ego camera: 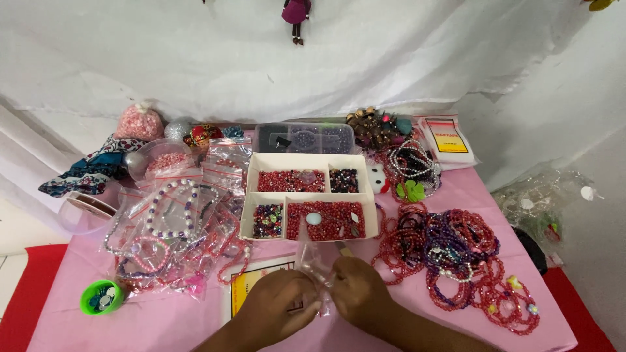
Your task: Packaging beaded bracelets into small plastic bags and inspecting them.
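My left hand (277, 306) and my right hand (358, 290) meet low in the middle of the view, both pinching a small clear plastic bag (313, 261) that stands up between them. Just beyond the bag sits a white divided box (309, 195) with red, purple and mixed beads in its compartments. Under my left hand lies a white and yellow printed sheet (242, 283).
The pink table (150, 322) holds a pile of bagged bracelets (173, 228) on the left and loose red and purple bracelets (453, 257) on the right. A green lid (101, 296) lies front left. A clear bead case (305, 138) and bead bags stand at the back.
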